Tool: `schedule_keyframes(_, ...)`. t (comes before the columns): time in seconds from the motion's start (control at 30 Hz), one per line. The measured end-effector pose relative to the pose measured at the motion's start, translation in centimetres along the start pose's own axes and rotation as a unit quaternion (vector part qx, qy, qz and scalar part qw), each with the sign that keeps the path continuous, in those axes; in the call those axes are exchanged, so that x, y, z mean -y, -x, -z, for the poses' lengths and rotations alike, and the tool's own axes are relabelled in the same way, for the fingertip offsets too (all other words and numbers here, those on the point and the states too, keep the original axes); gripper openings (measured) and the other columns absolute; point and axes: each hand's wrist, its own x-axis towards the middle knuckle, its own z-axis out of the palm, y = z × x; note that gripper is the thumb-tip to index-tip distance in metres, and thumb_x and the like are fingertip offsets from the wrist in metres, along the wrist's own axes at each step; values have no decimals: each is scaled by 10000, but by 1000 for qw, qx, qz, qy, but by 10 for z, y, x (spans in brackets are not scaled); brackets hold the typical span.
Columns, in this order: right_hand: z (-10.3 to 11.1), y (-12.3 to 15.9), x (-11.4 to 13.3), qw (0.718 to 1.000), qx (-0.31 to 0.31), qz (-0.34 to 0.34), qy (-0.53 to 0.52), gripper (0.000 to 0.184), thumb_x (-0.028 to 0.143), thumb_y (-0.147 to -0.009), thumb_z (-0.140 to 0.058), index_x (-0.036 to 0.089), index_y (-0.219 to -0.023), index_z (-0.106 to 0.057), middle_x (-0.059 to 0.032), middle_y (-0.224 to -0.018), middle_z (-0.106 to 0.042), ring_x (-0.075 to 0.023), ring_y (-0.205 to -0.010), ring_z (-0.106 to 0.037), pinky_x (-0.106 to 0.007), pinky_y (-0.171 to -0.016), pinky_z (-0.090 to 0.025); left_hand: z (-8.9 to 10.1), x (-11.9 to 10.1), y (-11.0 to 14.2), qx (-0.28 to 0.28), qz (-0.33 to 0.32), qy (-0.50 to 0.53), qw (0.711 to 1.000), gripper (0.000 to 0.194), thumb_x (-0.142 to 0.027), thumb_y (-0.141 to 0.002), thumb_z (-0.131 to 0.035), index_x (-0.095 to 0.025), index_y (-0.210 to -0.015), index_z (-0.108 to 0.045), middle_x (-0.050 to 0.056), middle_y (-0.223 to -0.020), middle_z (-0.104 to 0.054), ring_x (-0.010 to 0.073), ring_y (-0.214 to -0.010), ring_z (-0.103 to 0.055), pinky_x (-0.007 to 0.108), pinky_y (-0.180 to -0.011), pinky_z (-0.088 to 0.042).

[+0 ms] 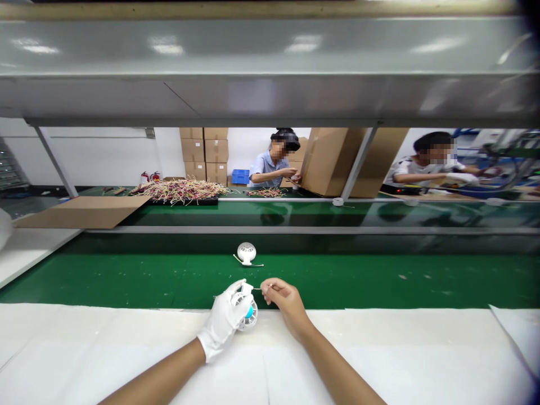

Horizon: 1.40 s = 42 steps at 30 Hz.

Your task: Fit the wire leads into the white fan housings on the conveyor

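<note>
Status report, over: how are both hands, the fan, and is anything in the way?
Gloved left hand holding white fan. Bare right hand pinching its thin wire. Second fan beyond on green belt, apart from hands.

I see a big pile of thin wires (185,191) across from me, with a flat brown sheet (84,212) to its left. Past it are stacked boxes (205,154) and a blue bin (241,176). A person in a blue shirt (266,167) is beside a big box (331,160).

A white fan head (247,252) with thin wires (258,265) lay on a green conveyor belt (358,281) alongside a white-sheeted counter (400,354).
</note>
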Motion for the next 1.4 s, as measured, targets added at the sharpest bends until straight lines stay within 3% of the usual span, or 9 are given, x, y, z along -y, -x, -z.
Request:
schedule_keyframes(0.23,-5,6,4,1000,6,-19,-4,194,293,-511,-748,176,-633,-654,-39,-707,-645,-167,-651,-556,-284,-626,-451,4,11,-3,23,-19,-31,999,534,-364,-743,-529,-102,-1197,-425,142,-1191,-485,207,-1015,-501,289,-871,-399)
schedule_keyframes(0.33,-11,10,4,1000,3,-11,-13,196,289,-507,-753,178,-642,-663,-52,-783,-644,-198,-733,-573,-313,-697,-464,4,13,-2,38,-34,-33,998,574,-347,-754,-523,-89,-1242,-365,135,-1121,-533,193,-992,-507,291,-878,-390)
schedule_keyframes(0.5,-16,12,2,1000,-19,9,-6,189,343,-553,-721,186,-650,-681,-51,-764,-634,-200,-709,-574,-325,-690,-477,3,13,-1,29,-39,-26,998,646,-366,-763,-515,-122,-1307,-268,72,-961,-592,155,-868,-545,273,-828,-417)
schedule_keyframes(0.63,-14,12,3,999,-46,15,-4,179,338,-536,-733,192,-622,-673,-32,-715,-639,-198,-695,-584,-321,-698,-478,3,14,-1,34,-35,-29,998,644,-382,-762,-518,-133,-1306,-281,75,-979,-585,162,-878,-537,279,-833,-412)
schedule_keyframes(0.9,-16,15,5,999,-34,-21,-26,215,324,-548,-738,169,-676,-663,-73,-761,-691,-237,-761,-616,-379,-760,-474,4,10,0,41,-43,-8,998,610,-400,-764,-511,-149,-1290,-330,83,-1083,-562,192,-1006,-502,292,-898,-381)
schedule_keyframes(1.23,-21,17,-4,989,-75,-58,-117,215,279,-541,-750,170,-701,-658,-69,-812,-701,-227,-788,-629,-343,-750,-488,4,-3,-2,104,5,101,989,547,-382,-746,-555,-178,-1237,-426,70,-1119,-555,209,-1143,-397,342,-1000,-261)
schedule_keyframes(1.4,-21,16,-5,986,-86,-57,-132,221,273,-522,-759,166,-683,-652,-82,-843,-697,-247,-820,-624,-375,-779,-478,2,-7,-2,103,52,179,977,598,-433,-675,-623,-202,-1204,-468,94,-1142,-533,245,-1094,-442,366,-952,-323)
